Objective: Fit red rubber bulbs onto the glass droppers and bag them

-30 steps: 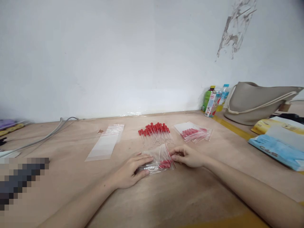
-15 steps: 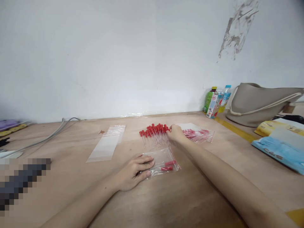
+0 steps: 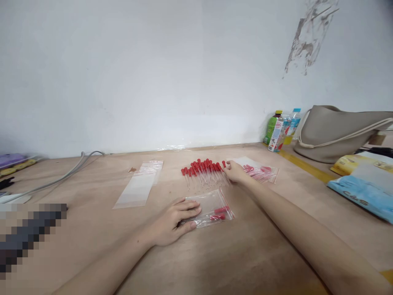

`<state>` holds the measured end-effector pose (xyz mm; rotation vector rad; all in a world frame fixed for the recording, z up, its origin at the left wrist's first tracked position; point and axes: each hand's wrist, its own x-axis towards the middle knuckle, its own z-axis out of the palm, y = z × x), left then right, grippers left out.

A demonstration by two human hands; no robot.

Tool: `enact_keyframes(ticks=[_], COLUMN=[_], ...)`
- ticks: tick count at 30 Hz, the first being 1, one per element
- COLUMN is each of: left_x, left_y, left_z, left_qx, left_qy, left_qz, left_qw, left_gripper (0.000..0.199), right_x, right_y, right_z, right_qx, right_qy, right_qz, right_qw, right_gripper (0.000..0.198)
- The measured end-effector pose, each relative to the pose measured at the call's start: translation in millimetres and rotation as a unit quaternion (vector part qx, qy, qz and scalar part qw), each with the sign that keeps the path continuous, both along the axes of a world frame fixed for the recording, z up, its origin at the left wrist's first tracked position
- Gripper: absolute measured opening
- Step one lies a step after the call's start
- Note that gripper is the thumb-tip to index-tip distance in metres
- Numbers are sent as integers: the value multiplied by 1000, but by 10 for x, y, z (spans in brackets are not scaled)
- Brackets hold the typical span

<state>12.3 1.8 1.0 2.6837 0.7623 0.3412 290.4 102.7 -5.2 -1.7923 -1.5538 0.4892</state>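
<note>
My left hand (image 3: 179, 219) lies with outstretched fingers on a clear zip bag (image 3: 208, 198). Inside that bag, a few red dropper bulbs (image 3: 219, 214) show at its zip end. Farther back is a row of several droppers (image 3: 202, 168) with red bulbs and thin clear stems. At the right end of the row, my right hand (image 3: 235, 171) is closed in a pinch on a single dropper (image 3: 224, 164), whose red bulb stands out from the fingertips. Its stem is largely hidden by the hand. Just beyond my right hand lies another clear bag (image 3: 268, 174) with red-bulbed droppers in it.
To the left are flat clear zip bags (image 3: 136, 188) and a grey cable (image 3: 66, 177). Bottles (image 3: 278, 131), a grey bag (image 3: 334, 133) and a blue-and-yellow tissue pack (image 3: 362, 194) stand or lie on the right. A white wall (image 3: 184, 73) rises behind the table.
My right hand has shifted a little to the right, and a dropper in its pinch now sits apart from the row. My left hand stays on the bag.
</note>
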Motion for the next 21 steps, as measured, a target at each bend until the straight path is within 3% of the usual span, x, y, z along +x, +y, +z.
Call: enact_keyframes(ticks=[5, 8, 10, 13, 15, 18, 21], left_x=[-4, -4, -2, 5, 14, 24, 26], left_y=[-14, -12, -9, -8, -14, -31, -55], left_z=[11, -1, -10, -13, -6, 15, 45], left_qx=[-6, -4, 0, 8, 11, 9, 7], left_qy=[-15, -13, -13, -16, -22, -22, -7], left_qz=[5, 9, 11, 8, 5, 16, 40], left_qw=[1000, 1000, 1000, 1000, 1000, 1000, 999], left_gripper=[41, 42, 42, 43, 45, 48, 51], right_x=[31, -17, -46, -92, -130, -167, -124], right_y=[-394, -679, -816, -927, -969, -1024, -1065], right_z=[70, 25, -43, -132, -155, -144, -127], right_qx=[3, 21, 55, 94, 81, 24, -26], right_qy=[109, 247, 305, 380, 432, 473, 450], right_qz=[59, 110, 82, 20, 14, 56, 105], right_qw=[992, 963, 947, 920, 898, 879, 887], right_gripper=[64, 75, 75, 66, 52, 29, 23])
